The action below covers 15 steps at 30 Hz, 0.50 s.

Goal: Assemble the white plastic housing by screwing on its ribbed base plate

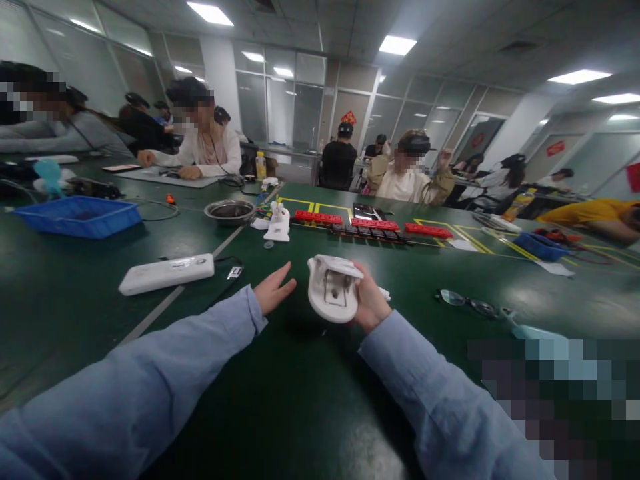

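A white plastic device (333, 290) with a rounded base and a recessed cavity is held up above the green table (280, 407). My right hand (371, 301) grips it by its right side, the fingers partly hidden behind it. To its left, my left hand (275, 288) is apart from the device, with thumb and fingers spread and nothing in them. Beyond my left hand, a white part (278, 225) lies on the table. A long white box (167, 273) with a dark cable is left of my left hand.
A blue tray (85, 217) and a metal bowl (229, 211) stand at the left. Red strips (374, 225) and black strips cross the far middle. Eyeglasses (467, 302) and a blue bin (543, 245) are at the right. Several people sit beyond the table.
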Motion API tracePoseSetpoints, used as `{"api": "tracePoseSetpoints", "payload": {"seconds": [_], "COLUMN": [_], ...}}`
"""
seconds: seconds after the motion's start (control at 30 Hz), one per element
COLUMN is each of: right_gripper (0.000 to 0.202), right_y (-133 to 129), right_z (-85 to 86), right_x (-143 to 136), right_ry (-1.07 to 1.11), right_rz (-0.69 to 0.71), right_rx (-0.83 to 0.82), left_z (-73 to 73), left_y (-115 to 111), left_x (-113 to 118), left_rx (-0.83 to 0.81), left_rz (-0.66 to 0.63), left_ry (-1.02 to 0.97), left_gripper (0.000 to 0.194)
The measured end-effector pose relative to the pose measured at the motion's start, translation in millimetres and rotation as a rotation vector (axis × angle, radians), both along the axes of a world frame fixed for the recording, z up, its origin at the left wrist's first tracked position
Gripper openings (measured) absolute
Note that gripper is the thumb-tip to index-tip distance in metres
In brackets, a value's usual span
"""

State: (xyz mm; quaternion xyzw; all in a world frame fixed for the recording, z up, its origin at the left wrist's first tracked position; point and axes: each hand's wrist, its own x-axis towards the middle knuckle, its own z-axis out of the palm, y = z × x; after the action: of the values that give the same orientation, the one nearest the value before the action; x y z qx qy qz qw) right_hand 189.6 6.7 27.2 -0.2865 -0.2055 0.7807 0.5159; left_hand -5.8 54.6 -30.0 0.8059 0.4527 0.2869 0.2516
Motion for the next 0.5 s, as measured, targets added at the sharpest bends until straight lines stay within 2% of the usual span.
{"api": "tracePoseSetpoints", "payload": {"seconds": [0.07,0.13,0.23,0.37,0.5], "right_gripper": [0.031,0.03,0.031,0.032,0.034], "right_y": [1,0,-4,-8,-12], "right_z": [5.2,8.7,10.7,10.9,14.0], "right_x": [4,6,6,3,1], "right_ry": [0.018,0.027,0.031,0.007,-0.04], "right_rz": [-0.039,-0.038,0.014,0.067,0.042], "right_rx": [-0.024,-0.025,-0.002,0.033,0.034], "left_z": [-1.4,0.4,2.3,-5.6,-15.8], "left_y": [-11,-25,-45,-54,-55], "left_x": [6,16,33,49,53], "left_rx": [0.067,0.177,0.235,0.188,0.069], "left_rz": [-0.006,-0.073,-0.18,-0.261,-0.196], "left_ry": [0.132,0.278,0.333,0.208,-0.088], "left_gripper": [0.074,0.061,0.053,0.039,0.02]}}
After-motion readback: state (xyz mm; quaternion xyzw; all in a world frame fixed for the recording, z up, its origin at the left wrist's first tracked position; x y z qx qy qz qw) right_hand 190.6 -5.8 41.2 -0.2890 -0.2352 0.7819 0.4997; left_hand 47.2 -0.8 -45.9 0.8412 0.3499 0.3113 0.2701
